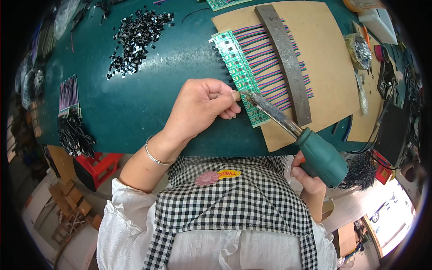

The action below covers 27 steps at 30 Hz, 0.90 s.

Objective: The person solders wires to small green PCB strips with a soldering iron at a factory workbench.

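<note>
My left hand (200, 105) is closed in a pinch beside the green circuit board strip (240, 74). What the fingertips hold, if anything, is too small to make out. My right hand (308, 176) grips the green handle of a soldering iron (321, 157), whose long metal barrel points up and left. Its tip meets the board's lower part, close to the left fingertips. Small black parts line the board's left edge. Several multicoloured wires (265, 58) run from its right side under a dark metal bar (284, 63), which lies across them on brown cardboard (324, 49).
A pile of small black components (137, 40) lies at the far left of the green tabletop (175, 58). A bundle of wires with black cables (72, 117) sits at the left edge. Plastic-wrapped material (357, 50) is at the right. A red stool (100, 170) stands below the left edge.
</note>
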### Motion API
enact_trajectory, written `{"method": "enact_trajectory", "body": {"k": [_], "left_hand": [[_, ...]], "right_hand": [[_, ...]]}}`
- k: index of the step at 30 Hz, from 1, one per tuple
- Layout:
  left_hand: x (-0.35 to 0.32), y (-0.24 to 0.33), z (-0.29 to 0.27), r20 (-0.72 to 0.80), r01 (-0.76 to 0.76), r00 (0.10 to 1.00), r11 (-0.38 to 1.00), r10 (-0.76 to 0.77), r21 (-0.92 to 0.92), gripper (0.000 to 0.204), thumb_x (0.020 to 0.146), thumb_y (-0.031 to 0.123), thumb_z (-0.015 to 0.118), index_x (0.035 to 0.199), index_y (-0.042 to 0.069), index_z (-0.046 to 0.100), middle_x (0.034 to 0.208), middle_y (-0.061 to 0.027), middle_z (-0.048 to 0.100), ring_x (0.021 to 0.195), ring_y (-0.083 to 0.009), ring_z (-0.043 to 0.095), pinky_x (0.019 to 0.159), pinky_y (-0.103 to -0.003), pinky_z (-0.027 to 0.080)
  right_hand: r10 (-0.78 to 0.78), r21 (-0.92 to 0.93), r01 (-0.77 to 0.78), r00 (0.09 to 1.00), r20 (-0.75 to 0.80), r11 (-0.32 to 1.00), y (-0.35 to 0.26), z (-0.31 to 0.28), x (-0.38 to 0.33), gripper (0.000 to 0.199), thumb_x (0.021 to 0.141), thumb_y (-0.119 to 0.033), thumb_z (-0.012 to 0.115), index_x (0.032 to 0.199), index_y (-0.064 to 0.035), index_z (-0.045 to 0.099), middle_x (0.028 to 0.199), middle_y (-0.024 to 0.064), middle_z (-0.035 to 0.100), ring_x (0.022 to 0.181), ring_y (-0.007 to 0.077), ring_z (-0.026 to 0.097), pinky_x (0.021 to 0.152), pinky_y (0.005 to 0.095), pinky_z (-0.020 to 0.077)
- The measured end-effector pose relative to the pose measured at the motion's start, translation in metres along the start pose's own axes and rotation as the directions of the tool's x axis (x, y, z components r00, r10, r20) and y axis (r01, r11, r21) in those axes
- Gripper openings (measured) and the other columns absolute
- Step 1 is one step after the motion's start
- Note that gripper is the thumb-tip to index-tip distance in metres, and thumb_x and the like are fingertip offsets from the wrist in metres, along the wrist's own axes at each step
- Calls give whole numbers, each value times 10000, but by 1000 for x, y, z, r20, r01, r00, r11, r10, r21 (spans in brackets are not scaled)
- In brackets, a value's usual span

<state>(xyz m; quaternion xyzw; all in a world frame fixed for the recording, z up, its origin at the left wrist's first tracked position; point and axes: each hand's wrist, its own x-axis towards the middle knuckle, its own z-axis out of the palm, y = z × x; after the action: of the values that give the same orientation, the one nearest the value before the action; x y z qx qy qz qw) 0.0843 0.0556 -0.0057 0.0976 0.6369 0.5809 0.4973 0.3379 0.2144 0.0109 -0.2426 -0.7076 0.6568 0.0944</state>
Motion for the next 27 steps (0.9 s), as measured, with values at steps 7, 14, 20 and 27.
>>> {"method": "enact_trajectory", "body": {"k": [7,14,20,27], "left_hand": [[0,-1,2,-12,-12,1000,1000,12,4,154,870,89,598,808,-43,648,708,-79,667,608,-89,613,578,-213,514],[-1,-1,3,-15,-17,1000,1000,17,-5,149,867,87,605,820,-46,651,708,-81,667,606,-90,613,576,-212,513],[-1,0,3,-19,-18,1000,1000,18,-4,151,866,88,608,810,-45,652,707,-82,668,602,-92,613,573,-213,514],[0,0,3,-26,-11,1000,1000,12,15,151,862,85,604,797,-44,649,703,-84,667,596,-93,612,568,-216,515]], "right_hand": [[-24,8,24,998,50,1000,6,-2,-3,238,691,-2,704,874,19,554,680,83,556,566,187,551,521,275,457],[40,-65,-37,998,44,997,3,-7,-7,203,686,-44,738,862,-5,644,709,51,618,624,178,589,578,284,471],[-112,-183,124,991,74,975,0,-13,-6,264,674,-70,744,902,9,636,650,52,597,571,162,566,526,266,439],[-74,249,60,996,44,966,3,-10,-5,508,689,-49,738,1101,114,488,608,102,519,453,172,501,425,238,419]]}}
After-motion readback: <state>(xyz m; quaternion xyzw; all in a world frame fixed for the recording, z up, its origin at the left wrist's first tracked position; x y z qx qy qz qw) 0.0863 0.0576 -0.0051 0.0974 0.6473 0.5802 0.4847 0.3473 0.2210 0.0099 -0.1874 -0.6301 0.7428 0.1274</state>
